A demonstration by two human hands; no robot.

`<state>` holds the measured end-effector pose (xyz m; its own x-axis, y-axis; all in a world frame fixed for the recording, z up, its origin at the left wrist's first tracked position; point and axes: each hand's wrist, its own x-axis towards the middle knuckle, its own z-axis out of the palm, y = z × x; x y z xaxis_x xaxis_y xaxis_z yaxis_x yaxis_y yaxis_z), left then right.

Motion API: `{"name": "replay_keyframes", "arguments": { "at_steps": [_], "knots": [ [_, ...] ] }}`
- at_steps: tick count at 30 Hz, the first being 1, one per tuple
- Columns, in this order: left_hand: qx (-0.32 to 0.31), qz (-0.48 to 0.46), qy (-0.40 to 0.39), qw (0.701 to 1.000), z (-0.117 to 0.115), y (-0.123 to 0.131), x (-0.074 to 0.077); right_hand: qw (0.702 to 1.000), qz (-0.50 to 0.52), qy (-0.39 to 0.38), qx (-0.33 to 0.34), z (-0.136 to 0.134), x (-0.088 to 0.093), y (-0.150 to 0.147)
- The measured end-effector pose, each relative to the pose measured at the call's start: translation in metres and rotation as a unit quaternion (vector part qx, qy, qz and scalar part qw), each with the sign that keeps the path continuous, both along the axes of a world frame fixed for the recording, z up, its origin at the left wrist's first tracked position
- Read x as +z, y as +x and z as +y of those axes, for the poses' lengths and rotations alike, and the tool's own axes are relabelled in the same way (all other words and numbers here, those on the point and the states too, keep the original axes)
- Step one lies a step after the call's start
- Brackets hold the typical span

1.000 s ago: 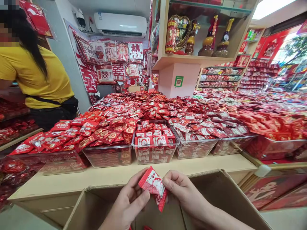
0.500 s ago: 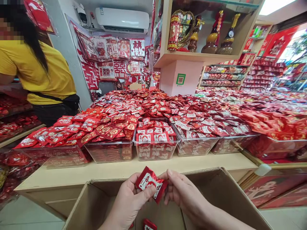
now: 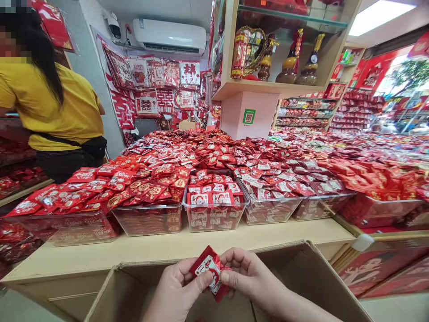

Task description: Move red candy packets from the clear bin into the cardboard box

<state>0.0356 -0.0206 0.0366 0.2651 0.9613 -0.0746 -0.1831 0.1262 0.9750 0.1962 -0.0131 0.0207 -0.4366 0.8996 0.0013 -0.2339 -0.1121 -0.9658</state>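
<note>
Right fingers (image 3: 231, 279) moved inward, pinching red packet (image 3: 212, 264), left fingers (image 3: 202, 281) clamping its left side

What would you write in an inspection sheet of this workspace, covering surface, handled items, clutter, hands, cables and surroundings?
Surface: cream counter, bearing a row of clear plastic bins.
Handled items: red-and-white packet, held over an open cardboard box.
Clutter: red packets heaped above several bin rims.
Hands: left hand pinches the packet; right hand pinches its opposite edge.
Cables: short dark cable near the wall camera; nothing seen at the hands.
Surroundings: person in a yellow shirt, air conditioner, display cabinet with bottles.
</note>
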Motion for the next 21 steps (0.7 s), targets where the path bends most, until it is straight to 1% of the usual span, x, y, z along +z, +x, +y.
{"name": "replay_keyframes", "arguments": {
  "at_steps": [3,5,9,11,13,16,21],
  "knots": [
    [0.030,0.034,0.017,0.999,0.000,-0.001,-0.004,1.000,0.011,-0.006,-0.011,-0.002,-0.001,-0.001],
    [0.042,0.041,0.017,0.998,0.000,-0.001,-0.006,0.999,0.010,-0.016,-0.037,-0.003,0.000,-0.003],
    [0.063,-0.033,-0.048,0.996,-0.001,0.001,-0.008,0.995,0.006,-0.037,-0.089,0.000,0.005,-0.006],
    [0.072,-0.070,-0.076,0.992,-0.002,0.003,-0.006,0.995,-0.004,-0.023,-0.102,0.003,0.008,-0.007],
    [0.072,-0.093,-0.086,0.989,-0.004,0.003,-0.003,0.994,-0.016,0.003,-0.112,0.007,0.011,-0.006],
    [0.068,-0.079,-0.083,0.991,-0.004,0.001,0.001,0.994,-0.048,0.030,-0.095,0.012,0.014,-0.004],
    [0.082,-0.037,-0.037,0.995,-0.003,-0.003,0.002,0.985,-0.134,0.097,-0.046,0.013,0.010,-0.001]
  ]
}}
